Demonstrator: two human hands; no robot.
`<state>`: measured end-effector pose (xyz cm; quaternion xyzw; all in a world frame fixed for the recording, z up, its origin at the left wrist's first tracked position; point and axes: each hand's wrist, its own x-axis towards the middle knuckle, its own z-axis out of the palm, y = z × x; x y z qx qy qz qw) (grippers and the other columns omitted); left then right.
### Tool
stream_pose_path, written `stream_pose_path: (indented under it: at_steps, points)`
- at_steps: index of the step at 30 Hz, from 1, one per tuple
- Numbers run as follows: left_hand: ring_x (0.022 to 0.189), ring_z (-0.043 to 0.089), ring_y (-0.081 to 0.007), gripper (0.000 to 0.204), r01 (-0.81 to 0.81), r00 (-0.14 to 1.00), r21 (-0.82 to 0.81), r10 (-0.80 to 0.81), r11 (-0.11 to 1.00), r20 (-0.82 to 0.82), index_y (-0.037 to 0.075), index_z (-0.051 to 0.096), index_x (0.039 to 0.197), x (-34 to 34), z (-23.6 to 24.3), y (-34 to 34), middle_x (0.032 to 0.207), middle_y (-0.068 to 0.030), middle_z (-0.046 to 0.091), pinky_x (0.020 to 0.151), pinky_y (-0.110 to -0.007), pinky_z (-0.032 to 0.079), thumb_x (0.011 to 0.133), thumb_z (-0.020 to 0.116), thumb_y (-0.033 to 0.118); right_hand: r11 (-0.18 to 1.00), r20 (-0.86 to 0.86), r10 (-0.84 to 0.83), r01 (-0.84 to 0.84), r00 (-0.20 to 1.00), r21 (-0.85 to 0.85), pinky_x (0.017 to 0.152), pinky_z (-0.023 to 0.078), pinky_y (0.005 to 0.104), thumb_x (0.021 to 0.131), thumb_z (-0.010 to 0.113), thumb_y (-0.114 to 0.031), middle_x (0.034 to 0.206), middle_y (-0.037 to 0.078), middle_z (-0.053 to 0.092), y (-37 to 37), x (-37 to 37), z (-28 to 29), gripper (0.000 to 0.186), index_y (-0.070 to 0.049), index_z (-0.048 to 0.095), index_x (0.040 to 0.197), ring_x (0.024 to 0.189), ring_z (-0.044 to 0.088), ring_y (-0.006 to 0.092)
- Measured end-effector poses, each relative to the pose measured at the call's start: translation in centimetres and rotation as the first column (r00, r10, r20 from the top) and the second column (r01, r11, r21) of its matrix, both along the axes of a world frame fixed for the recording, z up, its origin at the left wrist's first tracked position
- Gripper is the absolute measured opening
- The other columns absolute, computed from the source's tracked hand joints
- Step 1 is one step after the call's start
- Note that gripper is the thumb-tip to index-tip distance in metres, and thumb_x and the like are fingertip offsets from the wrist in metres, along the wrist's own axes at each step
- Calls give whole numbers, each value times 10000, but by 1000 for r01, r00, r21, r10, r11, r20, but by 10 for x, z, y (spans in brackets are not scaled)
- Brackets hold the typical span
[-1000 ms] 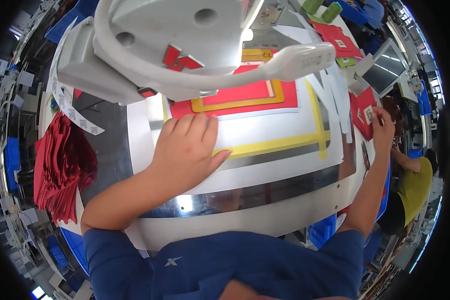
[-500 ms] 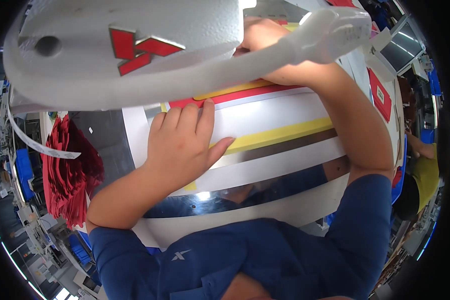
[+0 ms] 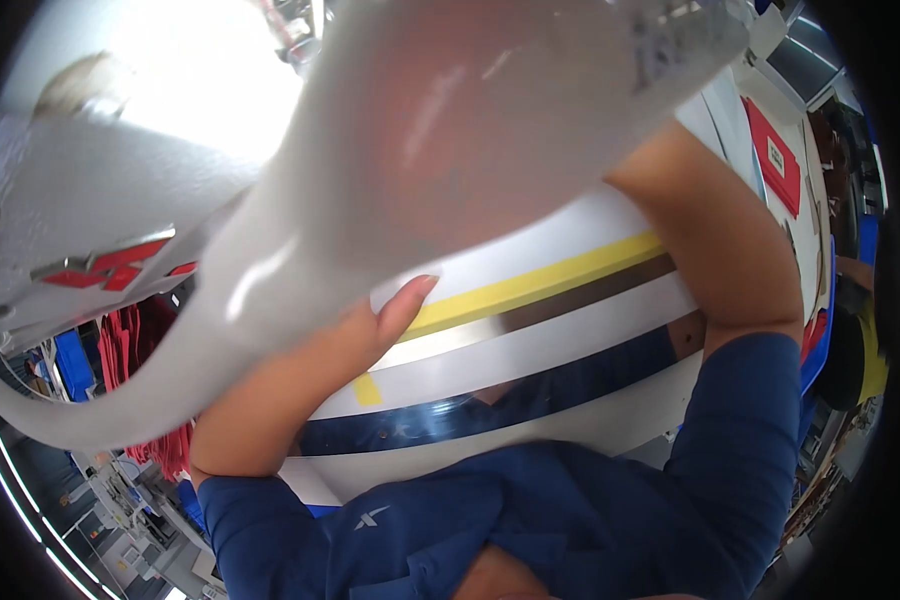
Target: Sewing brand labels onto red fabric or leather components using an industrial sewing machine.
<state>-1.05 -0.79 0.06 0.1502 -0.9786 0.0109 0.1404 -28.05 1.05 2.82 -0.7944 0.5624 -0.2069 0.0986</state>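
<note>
A pale grey curved machine arm (image 3: 490, 140), blurred close to the camera, covers much of the work surface, beside a white metal machine head (image 3: 90, 170) with red emblems. My left hand (image 3: 395, 315) is mostly behind it; its stretched thumb rests on the white sheet (image 3: 530, 235) just above a yellow tape strip (image 3: 530, 270); the other fingers are hidden. My right forearm (image 3: 700, 210) reaches up under the curved arm from the right, and that hand is hidden. A shiny metal plate (image 3: 450, 415) lies along the near side.
A red piece with a white patch (image 3: 770, 150) lies on the right table. Red fabric pieces (image 3: 130, 350) are stacked at the left, near a blue bin (image 3: 72, 365). A person in yellow (image 3: 865, 370) is partly visible at the far right.
My right hand moved from the right-side red pieces to under the machine. The machine now looms larger and covers more of both hands, the view having moved closer to it.
</note>
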Motion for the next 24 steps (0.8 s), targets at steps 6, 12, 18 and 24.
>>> stream_pose_path:
  at_steps: [6,12,18,24]
  points:
    - [1024,599,-352,820,-34,989,68,24,997,146,-4,604,1496,-3,6,0,1140,-176,625,931,-446,461,877,834,481,999,-59,48,-49,997,-1,728,609,488,762,733,-22,748,269,716,7,-7,2,85,57,764,760,737,730,430]
    - [1032,599,-376,820,-168,977,172,141,971,163,-18,599,1478,-5,6,3,1127,-194,619,949,-469,467,881,824,497,947,-196,102,-155,975,-280,1053,494,439,895,716,-140,1162,110,733,-2,0,-44,279,-152,846,1142,1179,661,299]
    - [1030,596,-384,861,-96,988,92,83,991,131,-37,581,1481,-3,1,-1,1125,-198,619,952,-472,469,860,836,502,962,-217,14,-72,976,-265,1095,465,432,965,663,-196,1203,77,705,-19,3,-57,295,-191,836,1204,1230,632,283]
    - [1033,582,-369,916,-105,984,131,84,986,156,-72,550,1513,-1,-1,-1,1116,-194,610,957,-468,461,832,853,461,981,-120,0,-23,993,-190,1108,466,437,981,644,-200,1214,85,699,-19,2,-55,291,-181,834,1201,1242,630,288]
